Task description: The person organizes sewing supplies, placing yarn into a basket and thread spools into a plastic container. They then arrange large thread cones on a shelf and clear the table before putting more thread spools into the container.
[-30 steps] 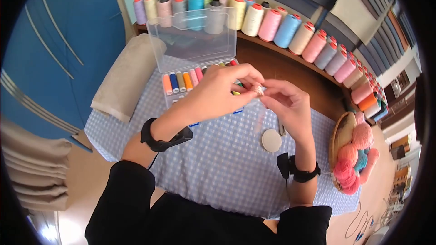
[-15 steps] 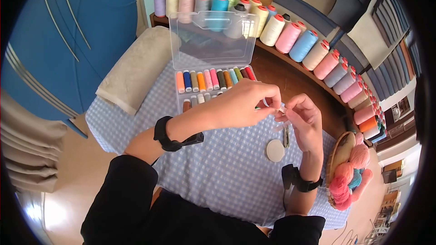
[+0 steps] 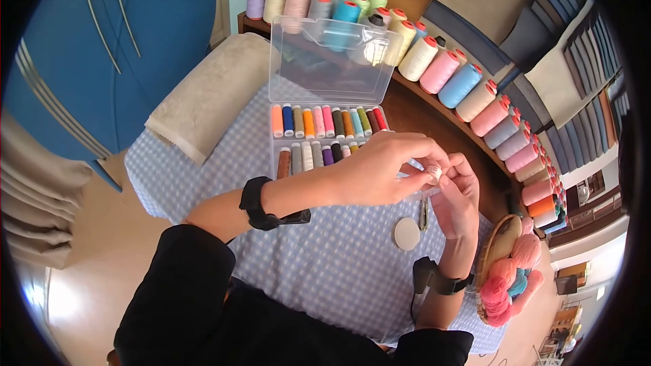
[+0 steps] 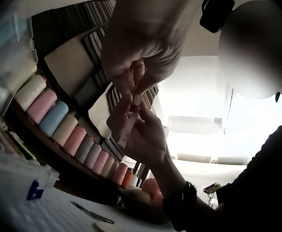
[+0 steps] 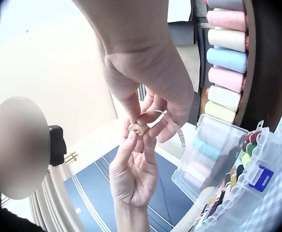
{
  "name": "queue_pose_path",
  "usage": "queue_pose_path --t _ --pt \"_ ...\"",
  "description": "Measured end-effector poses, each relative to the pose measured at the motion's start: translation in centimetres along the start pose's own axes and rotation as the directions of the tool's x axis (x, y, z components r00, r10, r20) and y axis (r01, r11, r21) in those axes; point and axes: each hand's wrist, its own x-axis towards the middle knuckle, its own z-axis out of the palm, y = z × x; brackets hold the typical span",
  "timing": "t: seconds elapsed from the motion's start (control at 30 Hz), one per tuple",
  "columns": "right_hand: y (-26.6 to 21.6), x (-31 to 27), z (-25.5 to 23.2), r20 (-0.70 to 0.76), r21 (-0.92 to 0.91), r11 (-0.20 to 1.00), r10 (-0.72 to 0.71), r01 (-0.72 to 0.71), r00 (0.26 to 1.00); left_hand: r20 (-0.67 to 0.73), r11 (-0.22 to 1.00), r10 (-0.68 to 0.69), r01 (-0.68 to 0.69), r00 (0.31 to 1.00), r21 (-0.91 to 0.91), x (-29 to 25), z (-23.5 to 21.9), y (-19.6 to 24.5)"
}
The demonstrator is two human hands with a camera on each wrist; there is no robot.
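Held up over the table, a soft tape measure [image 5: 138, 129] is wound into a small pale coil. A loose tail of the tape, printed with marks, curves out beside the fingers in the right wrist view. My left hand [image 3: 376, 169] pinches the coil [image 3: 434, 173] between thumb and fingers. From the other side my right hand [image 3: 458, 196] grips the tape, its fingertips right against the left ones. The left wrist view shows both hands meeting, the left hand [image 4: 143, 48] above and the right hand [image 4: 143, 137] below.
An open clear case [image 3: 277, 148] of small thread spools stands behind my left hand. Below the hands lie a white disc [image 3: 407, 234] and thread snips [image 3: 424, 213]. A yarn basket [image 3: 485, 264] is at right, rolled fabric [image 3: 210, 88] at left, large thread cones [image 3: 461, 86] behind.
Half a second ago the hands were slightly apart with a stretch of tape between them; now they are together at the coil. The head view has shifted somewhat.
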Motion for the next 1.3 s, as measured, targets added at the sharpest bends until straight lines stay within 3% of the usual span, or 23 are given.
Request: queue_pose_path --t 0.13,0.2,0.23,0.3,0.33,0.37,0.43,0.57,0.6,0.63,0.67,0.73,0.87,0.93,1.07,1.13,1.3 --pt "0.4 -0.1 0.0 0.037 0.126 0.991 0.039 -0.043 0.999 -0.031 0.998 0.035 -0.037 0.999 -0.055 -0.2 0.4 0.3" --pt "0.7 -0.1 -0.7 0.053 0.097 0.995 0.026 -0.031 0.998 0.003 0.978 0.163 -0.162 0.987 0.128 -0.3 0.3 0.1" --pt "0.8 -0.1 -1.2 0.066 0.071 0.997 0.011 -0.016 0.998 -0.002 0.979 0.161 -0.160 0.987 0.130 -0.3 0.3 -0.1" --pt "0.7 -0.3 -1.9 0.053 0.033 0.999 0.016 -0.018 0.998 -0.012 0.854 0.399 -0.367 0.917 0.368 -0.1 0.3 -0.6" --pt "0.4 -0.3 -1.9 0.038 0.025 0.999 0.023 -0.024 0.999 -0.022 0.827 0.420 -0.373 0.907 0.420 -0.2 0.2 -0.6" --pt "0.3 -0.4 -1.8 0.022 0.016 0.999 0.029 -0.030 0.999 -0.028 0.827 0.420 -0.370 0.907 0.423 -0.3 0.3 -0.6" --pt "0.3 -0.4 -1.5 0.002 0.039 0.999 0.034 -0.034 0.999 -0.065 0.928 0.297 -0.272 0.953 0.254 -0.5 0.6 -0.6" --pt "0.3 -0.3 -1.1 -0.030 0.029 1.000 -0.004 0.005 1.000 -0.060 0.927 0.260 -0.232 0.964 0.295 -0.7 0.4 -0.5" --pt "0.3 -0.3 -1.1 -0.027 0.030 1.000 -0.001 0.002 1.000 -0.023 0.868 0.289 -0.252 0.957 0.428 -0.6 0.2 -0.5" --pt "0.2 -0.3 -1.2 -0.043 -0.102 0.995 -0.009 0.004 0.999 0.019 0.790 0.311 -0.270 0.950 0.550 -0.7 0.1 -0.5" --pt "0.2 -0.3 -1.2 -0.057 -0.232 0.973 -0.019 0.005 0.998 0.017 0.791 0.309 -0.267 0.951 0.550 -0.7 0.1 -0.6" --pt "0.2 -0.3 -0.2 -0.069 -0.288 0.957 -0.048 0.026 0.996 0.094 0.730 0.238 -0.242 0.967 0.639 -0.8 0.0 -0.8" --pt "0.3 -0.3 -0.3 -0.048 -0.303 0.951 -0.081 0.062 0.996 0.029 0.822 0.162 -0.151 0.986 0.549 -0.7 0.3 -1.0" --pt "0.4 -0.5 -1.0 -0.054 -0.265 0.962 -0.074 0.057 0.996 0.017 0.905 0.147 -0.141 0.989 0.402 -0.5 0.3 -0.6" --pt "0.2 -0.5 -1.3 -0.027 -0.086 0.996 -0.008 0.006 1.000 0.072 0.948 0.080 -0.098 0.994 0.303 -0.4 0.2 0.2" --pt "0.1 -0.5 -1.2 -0.016 -0.059 0.998 -0.014 0.013 1.000 0.020 0.984 0.063 -0.066 0.998 0.168 -0.4 0.4 0.0" --pt "0.1 -0.4 -1.4 -0.022 -0.034 0.998 -0.058 0.057 0.998 0.035 0.992 -0.007 0.003 0.999 0.126 -0.4 0.3 0.1"
